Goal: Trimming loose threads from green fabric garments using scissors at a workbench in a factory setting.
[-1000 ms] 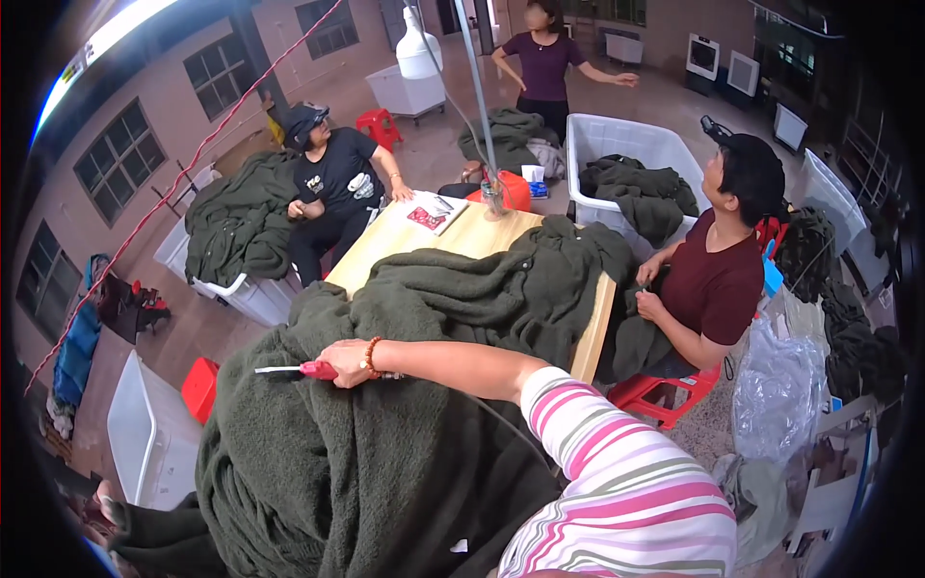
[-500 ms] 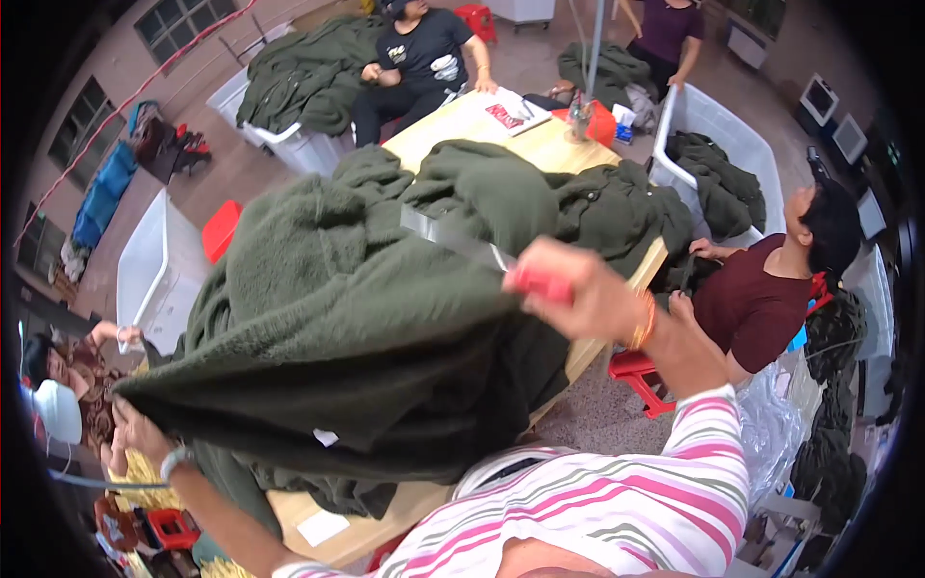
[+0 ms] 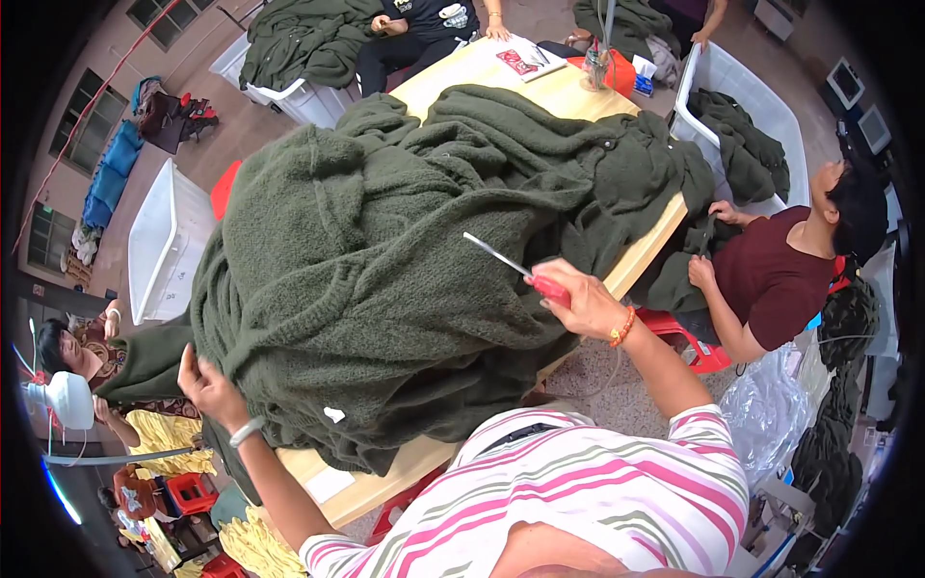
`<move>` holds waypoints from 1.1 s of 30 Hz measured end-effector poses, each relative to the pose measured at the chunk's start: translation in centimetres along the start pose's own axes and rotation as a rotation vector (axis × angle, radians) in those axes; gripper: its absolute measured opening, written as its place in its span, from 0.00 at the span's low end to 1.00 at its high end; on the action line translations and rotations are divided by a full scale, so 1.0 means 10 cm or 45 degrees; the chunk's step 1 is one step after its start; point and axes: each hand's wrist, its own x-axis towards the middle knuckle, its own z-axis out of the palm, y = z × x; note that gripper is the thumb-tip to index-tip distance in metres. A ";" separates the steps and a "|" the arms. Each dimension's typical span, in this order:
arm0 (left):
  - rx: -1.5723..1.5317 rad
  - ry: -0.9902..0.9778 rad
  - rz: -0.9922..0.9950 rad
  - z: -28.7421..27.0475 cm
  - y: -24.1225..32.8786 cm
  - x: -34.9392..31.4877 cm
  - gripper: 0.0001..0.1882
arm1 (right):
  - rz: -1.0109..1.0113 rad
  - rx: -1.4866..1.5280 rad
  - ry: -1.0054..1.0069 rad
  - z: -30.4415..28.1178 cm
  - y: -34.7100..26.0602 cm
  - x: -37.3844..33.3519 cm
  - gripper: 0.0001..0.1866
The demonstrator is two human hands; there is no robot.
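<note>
A big heap of dark green knitted garments [image 3: 385, 260] covers most of the wooden table [image 3: 453, 72] before me. My right hand [image 3: 576, 297] is closed round the red handle of a tool [image 3: 499, 257] with a thin, straight metal shaft; its exact kind is unclear. The shaft points up and left, over the heap's right half. At the heap's left edge my left hand [image 3: 212, 393] holds nothing, its fingers apart and beside the knit. A small white tag or scrap [image 3: 334, 414] shows on the near side of the heap.
At right, a person in maroon [image 3: 771, 275] handles green knitwear. Another person [image 3: 82, 352] at far left holds a green piece. White bins [image 3: 173, 241] stand around the table; a red stool [image 3: 689, 337] sits at right. A white card [image 3: 323, 485] lies on the table's near edge.
My left hand has let go of the garment edge it held stretched out to the left, and that cloth has dropped back. My right hand, still holding the tool, has moved slightly right.
</note>
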 end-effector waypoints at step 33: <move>-0.656 -0.870 -0.741 0.57 0.25 -0.01 0.07 | -0.242 -0.072 -0.079 0.18 -0.06 0.48 0.16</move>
